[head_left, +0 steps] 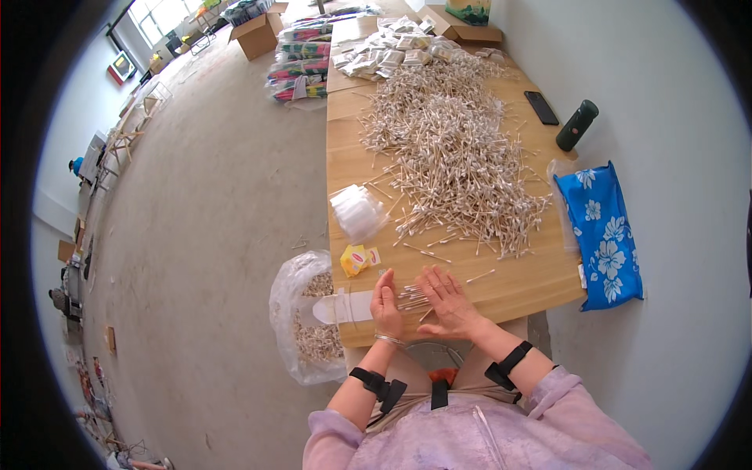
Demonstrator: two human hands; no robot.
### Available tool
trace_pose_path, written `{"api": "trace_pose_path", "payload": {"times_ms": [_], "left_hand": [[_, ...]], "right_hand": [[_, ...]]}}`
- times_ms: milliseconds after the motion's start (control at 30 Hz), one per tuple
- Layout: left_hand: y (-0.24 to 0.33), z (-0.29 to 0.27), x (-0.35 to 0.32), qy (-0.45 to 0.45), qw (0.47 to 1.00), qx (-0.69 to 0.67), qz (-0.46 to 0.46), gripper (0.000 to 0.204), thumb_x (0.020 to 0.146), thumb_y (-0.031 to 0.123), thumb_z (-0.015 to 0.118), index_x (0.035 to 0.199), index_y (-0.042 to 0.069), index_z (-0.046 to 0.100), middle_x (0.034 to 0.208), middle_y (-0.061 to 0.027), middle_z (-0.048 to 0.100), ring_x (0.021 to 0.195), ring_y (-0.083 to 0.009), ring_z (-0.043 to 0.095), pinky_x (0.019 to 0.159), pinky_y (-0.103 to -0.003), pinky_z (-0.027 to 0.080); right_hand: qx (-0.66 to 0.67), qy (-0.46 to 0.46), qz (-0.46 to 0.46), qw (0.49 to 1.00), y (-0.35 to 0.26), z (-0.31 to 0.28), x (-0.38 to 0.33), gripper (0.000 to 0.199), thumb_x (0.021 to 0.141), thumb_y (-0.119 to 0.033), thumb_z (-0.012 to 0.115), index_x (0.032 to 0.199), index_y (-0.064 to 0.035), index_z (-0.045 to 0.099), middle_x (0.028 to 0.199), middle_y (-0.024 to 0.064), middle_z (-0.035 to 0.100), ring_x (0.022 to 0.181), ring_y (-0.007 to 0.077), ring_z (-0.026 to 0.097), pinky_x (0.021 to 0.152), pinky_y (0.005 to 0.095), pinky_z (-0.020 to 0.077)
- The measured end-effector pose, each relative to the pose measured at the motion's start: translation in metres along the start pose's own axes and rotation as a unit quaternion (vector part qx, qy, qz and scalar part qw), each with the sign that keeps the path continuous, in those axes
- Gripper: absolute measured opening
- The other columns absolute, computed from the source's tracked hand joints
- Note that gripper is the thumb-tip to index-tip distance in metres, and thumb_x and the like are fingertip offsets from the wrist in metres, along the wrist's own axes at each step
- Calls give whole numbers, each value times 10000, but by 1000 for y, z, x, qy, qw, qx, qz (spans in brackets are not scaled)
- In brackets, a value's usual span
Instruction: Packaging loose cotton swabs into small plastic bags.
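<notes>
A small bunch of cotton swabs (pixel 412 298) lies on the wooden table between my hands, roughly side by side. My left hand (pixel 385 307) stands on its edge at the left ends of the swabs, fingers straight and held together. Over their right side, my right hand (pixel 450 304) is spread out with the palm down, touching or just above them. A white flat strip (pixel 352 307) lies left of my left hand and reaches past the table edge. Farther up the table spreads a big heap of loose cotton swabs (pixel 454 149).
Left of the heap are clear plastic bags (pixel 359 213) and yellow cards (pixel 356 259). A phone (pixel 541 108), a dark bottle (pixel 577 125) and a blue flowered pack (pixel 605 235) line the right. A clear sack of swabs (pixel 313 341) stands beside the table; packed pouches (pixel 392 51) lie far back.
</notes>
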State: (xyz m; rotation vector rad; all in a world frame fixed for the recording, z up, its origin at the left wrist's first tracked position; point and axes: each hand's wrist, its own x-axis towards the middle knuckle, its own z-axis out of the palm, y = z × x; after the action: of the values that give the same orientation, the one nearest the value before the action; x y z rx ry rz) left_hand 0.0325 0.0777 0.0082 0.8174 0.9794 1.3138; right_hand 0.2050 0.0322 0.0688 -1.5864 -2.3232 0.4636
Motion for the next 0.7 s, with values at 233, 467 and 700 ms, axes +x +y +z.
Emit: {"api": "trace_pose_path", "payload": {"times_ms": [233, 467, 700], "left_hand": [[2, 19, -1, -19, 999, 26, 2, 399, 1025, 232, 369, 1319, -26, 448, 1351, -134, 486, 1286, -219, 424, 1109, -338, 297], [-1, 18, 8, -25, 998, 57, 30, 409, 1029, 243, 354, 1326, -24, 444, 1358, -134, 479, 1289, -214, 421, 1099, -334, 314], [-1, 8, -6, -40, 995, 87, 42, 419, 1010, 242, 388, 1334, -18, 439, 1368, -135, 469, 1298, -225, 411, 1099, -340, 308]], "right_hand": [[15, 96, 70, 993, 14, 20, 1, 862, 758, -347, 718, 1423, -28, 274, 1486, 179, 267, 1399, 344, 210, 1135, 478, 183], [164, 210, 88, 960, 14, 41, 15, 685, 820, -200, 649, 1391, -11, 322, 1455, 186, 308, 1377, 353, 248, 1131, 451, 216], [66, 99, 27, 993, 4, 6, 9, 743, 771, -219, 678, 1380, 16, 324, 1436, 202, 327, 1361, 362, 272, 1136, 445, 211]]}}
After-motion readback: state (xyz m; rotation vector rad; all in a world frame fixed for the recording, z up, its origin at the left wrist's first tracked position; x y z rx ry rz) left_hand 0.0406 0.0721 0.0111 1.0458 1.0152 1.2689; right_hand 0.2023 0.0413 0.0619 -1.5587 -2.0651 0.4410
